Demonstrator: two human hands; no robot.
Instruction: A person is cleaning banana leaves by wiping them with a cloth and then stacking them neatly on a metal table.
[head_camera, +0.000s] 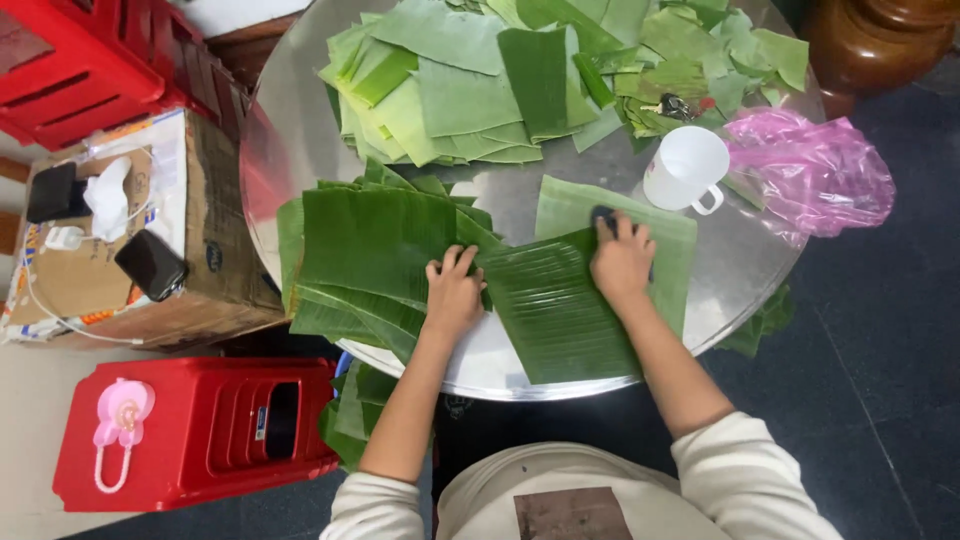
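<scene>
The left hand (452, 292) is pressing flat on a dark banana leaf (555, 310) overhanging the round steel bench (280, 130), while the right hand (622, 262) is gripping a dark cloth (603, 216) on it. Hard rubbing could split the leaf; the white cup (685, 168) nearby could topple.

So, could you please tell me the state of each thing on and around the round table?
Left hand: flat, pressing down the dark green leaf.
Right hand: holding a dark cloth against that leaf.
Dark green leaf: lying flat, spread out.
Leaf pile on the left: stacked flat.
Pale leaf pile at the far side: loosely stacked.
White cup: upright.
Pink bag: crumpled.
Cardboard box: closed.
</scene>
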